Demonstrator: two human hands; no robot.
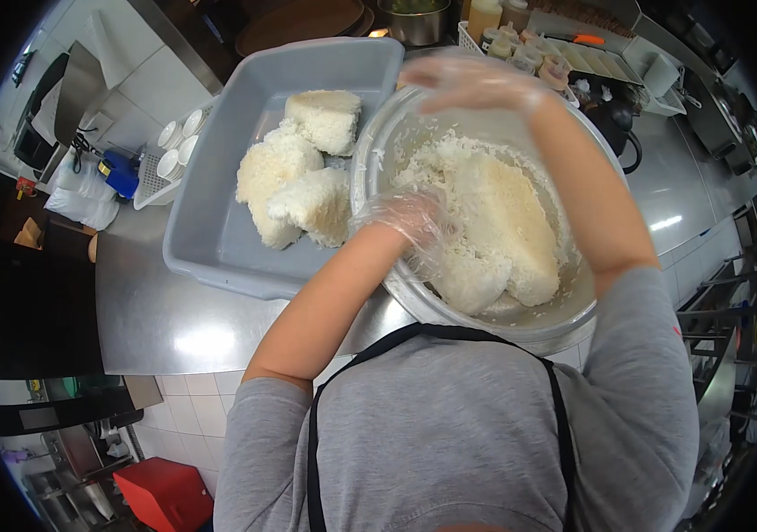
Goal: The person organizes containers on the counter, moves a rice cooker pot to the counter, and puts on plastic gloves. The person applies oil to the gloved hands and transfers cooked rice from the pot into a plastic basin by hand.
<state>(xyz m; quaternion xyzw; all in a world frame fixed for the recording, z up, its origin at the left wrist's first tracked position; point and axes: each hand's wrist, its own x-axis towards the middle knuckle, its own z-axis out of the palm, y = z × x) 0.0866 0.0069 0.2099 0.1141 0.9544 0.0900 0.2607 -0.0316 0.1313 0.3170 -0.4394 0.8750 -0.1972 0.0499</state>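
Note:
A large metal pot (pixel 370 168) holds white cooked rice, with a big moulded block of rice (pixel 507 222) leaning inside among loose grains. My left hand (pixel 414 222), in a clear plastic glove, reaches over the near left rim and touches the rice; its fingertips are hidden by crumpled glove and rice. My right hand (pixel 476 80), also gloved and slightly blurred, is over the pot's far rim with its fingers stretched out to the left and nothing in them. Left of the pot, a grey plastic tub (pixel 206 208) contains several chunks of rice (pixel 277 168).
Pot and tub stand on a steel counter (pixel 144 293). Sauce bottles (pixel 485 18) and small containers line the back right, near a black kettle (pixel 618 129). White cups (pixel 170 151) sit in a basket at the left. A red bin (pixel 164 495) is on the floor.

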